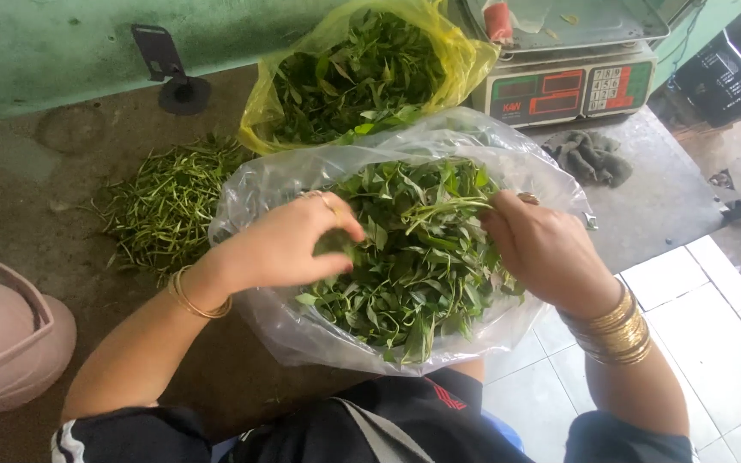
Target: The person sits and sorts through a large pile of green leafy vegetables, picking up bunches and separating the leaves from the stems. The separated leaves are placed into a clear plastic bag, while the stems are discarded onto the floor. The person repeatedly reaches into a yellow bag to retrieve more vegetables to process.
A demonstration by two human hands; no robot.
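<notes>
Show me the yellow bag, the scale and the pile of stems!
yellow bag [261,107]: head view, on its left wall.
scale [572,86]: head view, on its front panel.
pile of stems [165,201]: head view, on its middle.

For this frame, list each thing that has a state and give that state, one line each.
Clear plastic bag: open, full of green leaves.
Yellow plastic bag: open, holding leaves.
Left hand: inside the clear bag, fingers curled on leaves.
Right hand: in the clear bag, pinching leafy stems.
Pile of stems: loose on the floor, outside both bags.
Weighing scale: display digits showing, so apparently on.
Dark cloth: crumpled on the floor.
</notes>
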